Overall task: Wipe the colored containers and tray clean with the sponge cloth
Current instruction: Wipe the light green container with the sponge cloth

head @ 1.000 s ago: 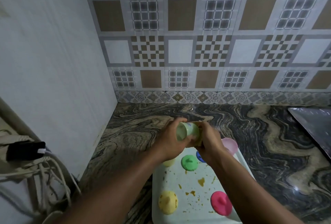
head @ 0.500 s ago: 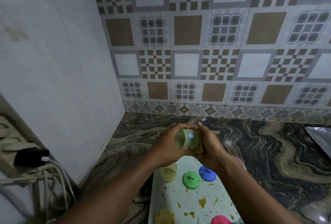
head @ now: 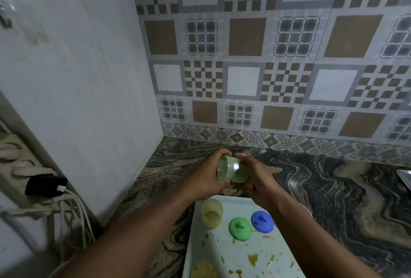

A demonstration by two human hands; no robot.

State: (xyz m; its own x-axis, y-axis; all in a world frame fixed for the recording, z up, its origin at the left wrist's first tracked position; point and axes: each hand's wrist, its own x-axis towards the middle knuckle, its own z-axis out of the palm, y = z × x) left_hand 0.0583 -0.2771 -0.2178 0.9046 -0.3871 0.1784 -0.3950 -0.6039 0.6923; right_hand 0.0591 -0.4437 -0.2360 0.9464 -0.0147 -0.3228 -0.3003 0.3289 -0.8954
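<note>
We hold the pale green container (head: 230, 172) in the air with both hands, above the marble counter (head: 333, 193) and just beyond the far edge of the tray (head: 235, 253). The container lies on its side, with a small bright reflection on its wall. Our left hand (head: 205, 178) grips it from the left, the fingers curled over the top and the thumb below. Our right hand (head: 261, 181) closes around its other end, also with bent fingers. Under this palm we see a small yellow-brown piece, which is probably the sponge cloth (head: 245, 186), pressed against the container; the view is too dark there to be sure.

The white tray rests on the counter near us, and brown stains (head: 253, 258) are spread over its middle and near part. In its far left corner a yellow container (head: 212, 213) stands upright and open. Just beside it, to the right, a green lid (head: 240, 229) lies on the tray, and a blue lid (head: 262, 221) touches it or almost touches it on the right side. A yellow lid (head: 203, 270) lies at the near left edge of the tray, partly cut by the frame.

Behind the counter a patterned tile wall (head: 266, 60) rises. On the far left, off the counter, a black plug (head: 45, 186) sits in a power strip with white cables below.
</note>
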